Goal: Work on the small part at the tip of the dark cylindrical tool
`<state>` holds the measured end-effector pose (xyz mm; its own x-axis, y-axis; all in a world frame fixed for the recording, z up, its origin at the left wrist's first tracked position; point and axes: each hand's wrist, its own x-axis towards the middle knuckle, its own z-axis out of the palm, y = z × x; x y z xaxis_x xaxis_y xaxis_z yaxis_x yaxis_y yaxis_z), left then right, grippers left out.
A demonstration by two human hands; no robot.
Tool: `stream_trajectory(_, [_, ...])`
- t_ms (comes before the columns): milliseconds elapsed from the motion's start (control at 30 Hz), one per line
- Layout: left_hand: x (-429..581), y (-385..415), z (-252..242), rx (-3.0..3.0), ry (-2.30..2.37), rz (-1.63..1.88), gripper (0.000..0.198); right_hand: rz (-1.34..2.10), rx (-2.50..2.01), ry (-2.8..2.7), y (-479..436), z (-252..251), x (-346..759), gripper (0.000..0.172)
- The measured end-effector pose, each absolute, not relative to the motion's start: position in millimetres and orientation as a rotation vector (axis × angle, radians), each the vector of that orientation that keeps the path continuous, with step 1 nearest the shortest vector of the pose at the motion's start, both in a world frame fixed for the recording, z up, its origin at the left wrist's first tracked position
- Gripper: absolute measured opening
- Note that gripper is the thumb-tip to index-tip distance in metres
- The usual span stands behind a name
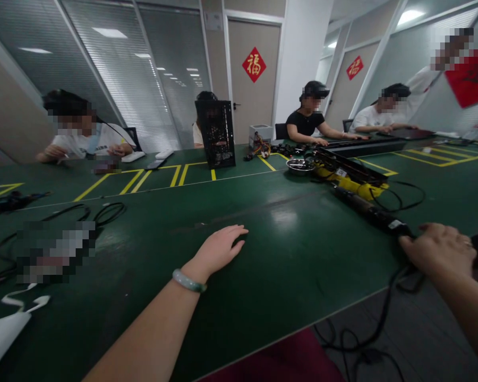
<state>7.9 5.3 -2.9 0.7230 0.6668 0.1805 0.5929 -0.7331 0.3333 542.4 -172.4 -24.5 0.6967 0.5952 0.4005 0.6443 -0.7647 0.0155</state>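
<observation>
My left hand (pixel 220 248) lies flat on the green table (pixel 287 249), fingers stretched out and holding nothing; a pale green bangle (pixel 188 281) circles its wrist. My right hand (pixel 440 250) is at the table's right edge, fingers curled round the near end of a long black tool (pixel 368 212) with a cable hanging off the edge. The tool runs up and left toward a yellow and black device (pixel 352 178).
A small metal bowl (pixel 300 166) and a black open computer case (pixel 216 133) stand further back. Black cables (pixel 103 212) lie at left. Several people sit around the far side. Yellow tape lines mark the table. A white object (pixel 3 331) lies at the near left.
</observation>
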Motion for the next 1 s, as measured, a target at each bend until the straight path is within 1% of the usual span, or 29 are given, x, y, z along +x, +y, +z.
stream_trajectory(33, [8, 5, -3, 2.675, 0.997, 0.417, 0.037, -0.601, -2.771, -1.045, -168, -22, 538, 0.071])
stream_trajectory(100, [8, 5, -3, 2.677, 1.0, 0.412, 0.037, -0.432, -2.774, -1.151, -160, -15, 533, 0.069])
stream_trajectory(167, [8, 5, -3, 2.682, 1.001, 0.416, 0.038, -0.233, -2.773, -1.21, -153, -8, 529, 0.073])
stream_trajectory(233, [8, 4, -4, 2.685, 0.999, 0.418, 0.038, -0.154, -2.804, -1.211, -148, -2, 525, 0.074])
stream_trajectory(467, [8, 3, -4, 2.666, 1.032, 0.413, 0.039, -0.144, -2.769, -1.335, -143, 11, 488, 0.066])
stream_trajectory(633, [11, 0, 2, 2.712, 1.012, 0.504, 0.044, -0.164, -2.601, -1.597, -120, 14, 432, 0.055])
stream_trajectory(767, [15, -8, 14, 2.77, 1.014, 0.688, 0.05, -0.012, -2.255, -2.009, -84, 17, 357, 0.044])
stream_trajectory(867, [15, -11, 19, 2.778, 1.045, 0.765, 0.051, 0.111, -1.89, -2.302, -53, 15, 291, 0.046])
stream_trajectory(1000, [5, -6, 16, 2.756, 1.124, 0.77, 0.042, 0.228, -1.482, -2.494, -15, 6, 213, 0.049])
